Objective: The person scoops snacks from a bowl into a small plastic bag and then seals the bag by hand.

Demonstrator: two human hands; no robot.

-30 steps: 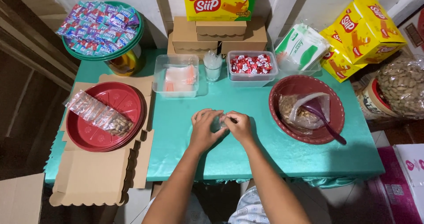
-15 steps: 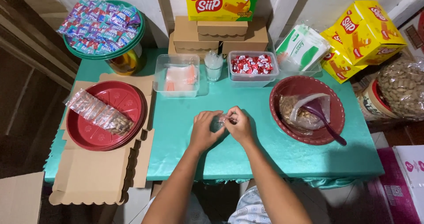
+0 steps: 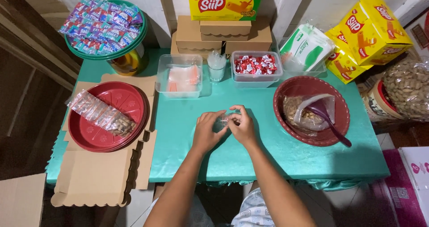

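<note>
While the left hand (image 3: 209,132) and right hand (image 3: 241,126) pinched a small clear plastic packet (image 3: 225,121) between them, its long axis ran across the teal tablecloth (image 3: 268,155). Crinkly and glossy, it lay left of the round maroon bowl (image 3: 336,102).

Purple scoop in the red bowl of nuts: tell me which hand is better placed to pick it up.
Probably the right hand: the purple scoop lies on its side of the table, handle toward the near right. The left hand would have to cross over.
</note>
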